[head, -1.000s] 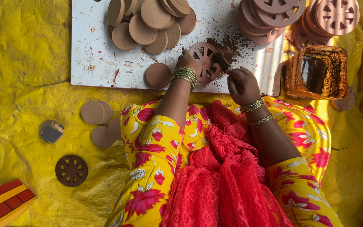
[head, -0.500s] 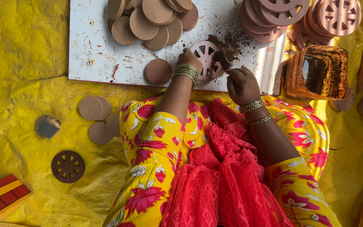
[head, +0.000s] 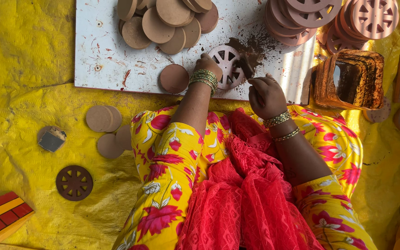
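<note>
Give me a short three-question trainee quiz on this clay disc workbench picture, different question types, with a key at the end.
1. True or false: the left hand rests on the pale spoked clay wheel.
2. Which hand holds the small dark cutting tool?
3. The white work board lies on: A) yellow plastic sheet, B) grass, C) bare wood.

Key: 1 true; 2 the right hand; 3 A.
</note>
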